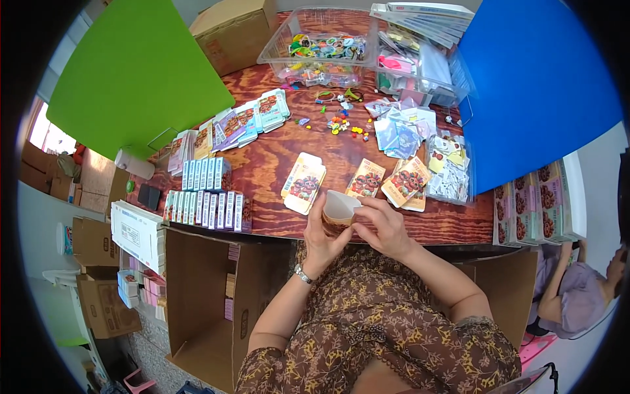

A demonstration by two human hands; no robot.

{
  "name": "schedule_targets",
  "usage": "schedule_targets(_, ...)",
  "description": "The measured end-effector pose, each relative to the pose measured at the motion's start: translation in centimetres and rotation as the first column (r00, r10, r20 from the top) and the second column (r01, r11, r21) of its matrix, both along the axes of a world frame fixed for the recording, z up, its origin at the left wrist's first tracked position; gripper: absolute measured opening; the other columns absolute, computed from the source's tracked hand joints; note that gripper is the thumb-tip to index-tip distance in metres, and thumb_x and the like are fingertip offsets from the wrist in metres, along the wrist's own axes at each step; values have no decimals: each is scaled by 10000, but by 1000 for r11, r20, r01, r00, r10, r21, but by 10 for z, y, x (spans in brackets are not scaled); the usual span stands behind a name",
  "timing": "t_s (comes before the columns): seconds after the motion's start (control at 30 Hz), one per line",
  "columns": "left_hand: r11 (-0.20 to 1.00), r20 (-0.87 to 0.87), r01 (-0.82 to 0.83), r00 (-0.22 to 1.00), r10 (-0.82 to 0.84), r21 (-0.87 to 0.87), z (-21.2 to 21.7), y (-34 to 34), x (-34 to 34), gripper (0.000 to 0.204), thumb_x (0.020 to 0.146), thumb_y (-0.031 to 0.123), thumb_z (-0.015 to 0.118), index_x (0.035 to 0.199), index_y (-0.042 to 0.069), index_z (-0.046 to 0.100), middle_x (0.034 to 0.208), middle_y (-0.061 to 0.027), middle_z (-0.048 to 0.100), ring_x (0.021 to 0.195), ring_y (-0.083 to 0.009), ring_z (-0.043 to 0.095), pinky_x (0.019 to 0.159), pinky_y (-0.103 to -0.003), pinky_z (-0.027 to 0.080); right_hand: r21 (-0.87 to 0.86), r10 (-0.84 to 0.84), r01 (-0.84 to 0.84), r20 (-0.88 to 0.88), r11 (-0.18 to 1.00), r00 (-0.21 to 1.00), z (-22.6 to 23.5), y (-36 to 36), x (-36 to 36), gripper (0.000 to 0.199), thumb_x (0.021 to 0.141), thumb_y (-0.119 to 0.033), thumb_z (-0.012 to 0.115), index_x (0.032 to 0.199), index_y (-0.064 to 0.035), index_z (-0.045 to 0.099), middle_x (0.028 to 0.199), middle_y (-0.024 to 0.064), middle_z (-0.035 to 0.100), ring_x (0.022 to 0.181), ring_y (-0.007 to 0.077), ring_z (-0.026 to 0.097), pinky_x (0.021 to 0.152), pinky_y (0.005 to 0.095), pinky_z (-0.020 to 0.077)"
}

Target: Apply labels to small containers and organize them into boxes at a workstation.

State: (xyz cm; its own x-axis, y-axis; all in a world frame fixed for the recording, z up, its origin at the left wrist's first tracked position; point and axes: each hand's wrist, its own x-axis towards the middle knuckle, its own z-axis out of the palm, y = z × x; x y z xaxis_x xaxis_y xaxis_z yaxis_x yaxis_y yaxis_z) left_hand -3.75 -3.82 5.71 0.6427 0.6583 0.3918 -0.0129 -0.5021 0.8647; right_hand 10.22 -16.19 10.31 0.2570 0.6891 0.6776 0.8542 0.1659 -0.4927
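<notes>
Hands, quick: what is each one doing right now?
Left hand: closed on the small open carton, gripping its left side.
Right hand: closed on the same carton, fingers pinching its right edge.

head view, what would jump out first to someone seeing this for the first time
Two big flat sheets, one green at upper left and one blue at upper right, flank a reddish wooden table. At its near edge the left hand and right hand hold a small open carton. A clear tub of colourful trinkets sits at the far side.
</notes>
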Motion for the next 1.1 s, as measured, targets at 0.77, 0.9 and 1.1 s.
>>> schedule_targets(0.77, 959, -2, 98, 995, -101, 266, -2, 0, 8, 688, 698, 57, 839, 1279, 20, 473, 1256, -256, 576, 1123, -429, 613, 886, -446, 548, -240, -1, -281, -762, 929, 648, 6, 5, 19, 200, 983, -100, 617, 1136, 6, 689, 1020, 76, 676, 915, 116, 654, 783, 281, 541)
schedule_targets(0.9, 975, 11, 78, 997, -83, 210, -9, -2, 7, 706, 707, 68, 842, 1293, 14, 451, 1268, -258, 570, 1137, -431, 610, 900, -447, 547, -291, -34, -295, -761, 910, 648, 15, 11, 14, 200, 948, -118, 669, 1109, -7, 707, 997, 80, 654, 895, 134, 666, 762, 285, 555)
schedule_targets(1.1, 989, -7, 12, 1000, -11, 144, -10, -7, 6, 870, 728, 108, 850, 1431, -45, 360, 1291, -263, 558, 1184, -431, 593, 952, -451, 531, -411, -135, -85, -477, 908, 869, 20, 15, 6, 174, 894, -49, 702, 1059, 5, 715, 949, 73, 634, 807, 143, 662, 712, 276, 549)
